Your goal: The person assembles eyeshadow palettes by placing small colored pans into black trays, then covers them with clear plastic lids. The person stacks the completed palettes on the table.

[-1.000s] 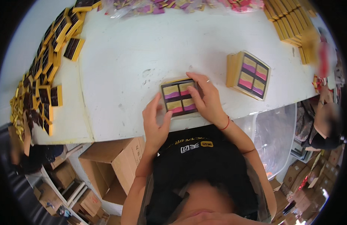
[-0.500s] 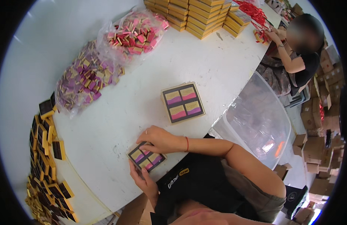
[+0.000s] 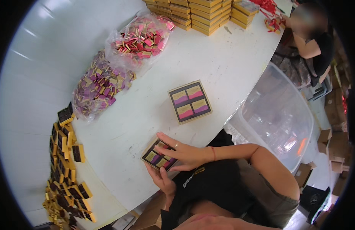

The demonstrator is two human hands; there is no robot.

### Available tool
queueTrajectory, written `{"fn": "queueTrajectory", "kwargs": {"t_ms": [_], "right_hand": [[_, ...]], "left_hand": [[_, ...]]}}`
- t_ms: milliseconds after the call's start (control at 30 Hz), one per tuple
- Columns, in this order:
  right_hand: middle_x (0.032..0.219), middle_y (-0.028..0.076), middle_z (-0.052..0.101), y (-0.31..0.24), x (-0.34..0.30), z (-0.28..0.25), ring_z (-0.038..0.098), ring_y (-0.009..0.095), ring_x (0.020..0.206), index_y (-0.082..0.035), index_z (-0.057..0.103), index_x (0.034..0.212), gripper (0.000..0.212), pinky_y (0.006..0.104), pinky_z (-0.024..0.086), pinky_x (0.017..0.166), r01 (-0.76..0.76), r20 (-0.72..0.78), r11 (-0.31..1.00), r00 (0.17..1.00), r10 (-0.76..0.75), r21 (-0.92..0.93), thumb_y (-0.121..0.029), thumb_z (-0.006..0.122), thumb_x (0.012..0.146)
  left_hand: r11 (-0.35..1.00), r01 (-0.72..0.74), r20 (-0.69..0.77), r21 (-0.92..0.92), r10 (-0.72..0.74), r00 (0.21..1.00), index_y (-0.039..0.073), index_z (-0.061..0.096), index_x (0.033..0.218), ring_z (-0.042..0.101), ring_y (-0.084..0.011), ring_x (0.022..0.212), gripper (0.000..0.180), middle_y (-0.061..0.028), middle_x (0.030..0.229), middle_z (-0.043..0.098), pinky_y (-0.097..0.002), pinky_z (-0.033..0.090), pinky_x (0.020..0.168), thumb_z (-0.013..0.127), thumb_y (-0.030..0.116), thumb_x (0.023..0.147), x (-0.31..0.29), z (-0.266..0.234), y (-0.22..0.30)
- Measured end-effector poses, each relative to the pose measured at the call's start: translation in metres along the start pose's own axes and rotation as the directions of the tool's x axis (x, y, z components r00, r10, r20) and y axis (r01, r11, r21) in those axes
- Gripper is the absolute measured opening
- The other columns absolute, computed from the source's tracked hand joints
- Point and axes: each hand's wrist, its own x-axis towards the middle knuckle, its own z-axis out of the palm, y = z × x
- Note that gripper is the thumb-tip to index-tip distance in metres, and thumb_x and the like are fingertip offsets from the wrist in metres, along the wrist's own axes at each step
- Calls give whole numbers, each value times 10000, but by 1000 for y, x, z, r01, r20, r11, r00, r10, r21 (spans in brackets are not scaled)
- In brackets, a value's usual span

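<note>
A small square box (image 3: 150, 148) with a dark insert lies near the table's front edge. It holds gold, pink and purple wrapped pieces, partly covered by my fingers. My left hand (image 3: 165, 183) grips its near left side, thumb up against the edge. Reaching across from the right, my right hand (image 3: 189, 155) grasps the box, with one finger along the far edge, another over the top and the thumb on the near side. A pale rim shows around the insert. Beyond my hands rests another filled box (image 3: 190, 102), its four-piece layout facing up.
Clear bags of purple pieces (image 3: 102, 86) and pink pieces (image 3: 143, 40) lie at the far left. Dark-and-gold boxes (image 3: 68, 165) are heaped along the left; stacked gold boxes (image 3: 206, 15) stand at the back. A clear plastic tub (image 3: 277, 119) and a seated person (image 3: 308, 50) are right.
My right hand has shifted from pressing fingers onto a piece in the box to spreading across it. A pale rim now shows around the box. The view has shifted slightly.
</note>
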Motion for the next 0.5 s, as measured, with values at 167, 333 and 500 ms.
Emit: {"fn": "queueTrajectory", "kwargs": {"t_ms": [167, 333, 500], "right_hand": [[1566, 337, 175, -71, 6, -58, 194, 515, 1452, 13, 336, 1492, 676, 576, 191, 1172, 215, -247, 954, 932, -265, -210, -74, 624, 887], [1562, 275, 273, -53, 0, -110, 249, 385, 1476, 7, 280, 1523, 656, 469, 193, 1193, -285, -563, 945, 813, 149, -162, -66, 534, 922], [1575, 247, 260, -8, -24, -121, 260, 349, 1471, 26, 199, 1539, 823, 415, 183, 1198, -270, -672, 953, 681, 291, 139, -341, 632, 943]], "left_hand": [[963, -231, 218, -142, 258, 941, -72, 200, 1515, 525, -266, 1220, 595, -194, 1388, 467, -367, 427, 1021, 452, 106, 1007, 52, 31, 55], [965, -223, 369, 139, 159, 916, -36, 300, 1457, 440, -232, 1252, 609, -162, 1401, 424, -345, 328, 1084, 603, 104, 948, 108, 81, 48], [820, 365, 435, -441, -160, 886, 45, 361, 1464, 366, -229, 1387, 554, -103, 1465, 422, -391, 293, 1141, 507, 330, 1012, 123, 115, 41]]}}
